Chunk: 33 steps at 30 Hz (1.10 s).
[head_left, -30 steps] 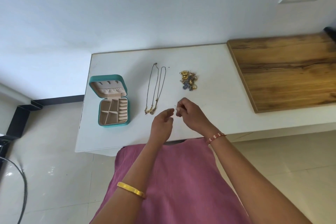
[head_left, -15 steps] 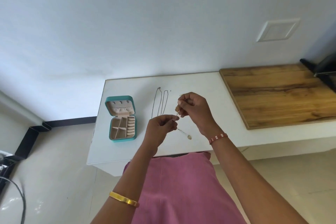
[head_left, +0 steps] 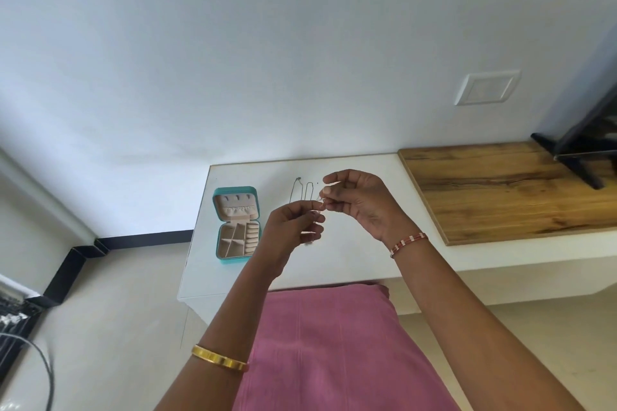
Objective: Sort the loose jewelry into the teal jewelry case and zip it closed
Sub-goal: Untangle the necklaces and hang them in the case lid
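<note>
The teal jewelry case [head_left: 237, 225] lies open on the left part of the white table [head_left: 367, 264], its beige compartments showing. Two thin necklaces [head_left: 302, 192] lie stretched on the table to the right of the case, partly hidden by my hands. My right hand [head_left: 359, 203] and my left hand [head_left: 293, 227] are raised above the table in front of me. Both pinch a fine thin chain [head_left: 321, 203] between their fingertips. The pile of small gold and blue pieces is hidden behind my right hand.
A wooden board [head_left: 507, 190] covers the right part of the table, with a black stand [head_left: 581, 157] on its far end. A white wall plate [head_left: 485, 87] is on the wall. Black cables [head_left: 20, 337] lie on the floor at the left.
My hands have lifted the thin chain off the table and brought it higher and closer together. The camera has tilted up, so the table sits lower in view.
</note>
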{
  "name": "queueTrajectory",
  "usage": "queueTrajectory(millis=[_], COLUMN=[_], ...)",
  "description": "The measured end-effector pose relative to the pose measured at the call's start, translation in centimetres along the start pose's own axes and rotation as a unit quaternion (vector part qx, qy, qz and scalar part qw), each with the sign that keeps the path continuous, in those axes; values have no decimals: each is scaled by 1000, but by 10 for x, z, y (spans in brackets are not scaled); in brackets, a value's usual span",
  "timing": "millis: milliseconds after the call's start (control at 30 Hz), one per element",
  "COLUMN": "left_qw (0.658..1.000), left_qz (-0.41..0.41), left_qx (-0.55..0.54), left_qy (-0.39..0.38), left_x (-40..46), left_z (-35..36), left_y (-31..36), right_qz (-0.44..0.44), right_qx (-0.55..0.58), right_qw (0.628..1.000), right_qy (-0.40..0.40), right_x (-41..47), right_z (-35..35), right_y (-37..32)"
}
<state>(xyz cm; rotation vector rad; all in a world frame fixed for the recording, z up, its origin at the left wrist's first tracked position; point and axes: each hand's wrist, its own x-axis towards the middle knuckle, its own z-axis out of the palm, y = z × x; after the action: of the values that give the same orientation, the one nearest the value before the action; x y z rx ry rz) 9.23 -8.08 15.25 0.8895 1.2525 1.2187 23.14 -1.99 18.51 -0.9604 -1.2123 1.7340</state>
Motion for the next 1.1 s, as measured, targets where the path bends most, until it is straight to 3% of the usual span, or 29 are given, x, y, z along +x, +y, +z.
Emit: queueTrajectory(millis=[133, 267, 400, 567, 633, 733, 833, 1000, 1100], left_qw=[1000, 999, 994, 967, 965, 971, 975, 991, 998], left_qz=[-1, 20, 24, 20, 11, 11, 19, 28, 44], left_qx=[-5, -8, -65, -238, -246, -221, -199, -110, -27], left_qy=[-17, 25, 84, 87, 91, 92, 96, 77, 40], left_x=[-11, -17, -20, -24, -24, -22, -21, -23, -29], left_z=[1, 2, -3, -13, -17, -21, -27, -36, -30], left_y=[7, 10, 14, 20, 22, 27, 31, 36, 39], right_qz=[-48, -82, -79, 1, 26, 39, 30, 50, 49], right_qx=[-147, -211, -123, 114, 136, 60, -90, -281, -316], right_qw=[988, 974, 989, 993, 990, 997, 995, 955, 942], right_qy=[8, 0, 3, -16, -13, 0, -9, -76, -101], right_x=[-11, -16, -20, -20, -21, -22, -21, -26, -26], right_z=[7, 12, 7, -5, -8, -11, -15, -19, -18], right_y=[-11, -18, -22, -24, -24, -23, -21, -23, -21])
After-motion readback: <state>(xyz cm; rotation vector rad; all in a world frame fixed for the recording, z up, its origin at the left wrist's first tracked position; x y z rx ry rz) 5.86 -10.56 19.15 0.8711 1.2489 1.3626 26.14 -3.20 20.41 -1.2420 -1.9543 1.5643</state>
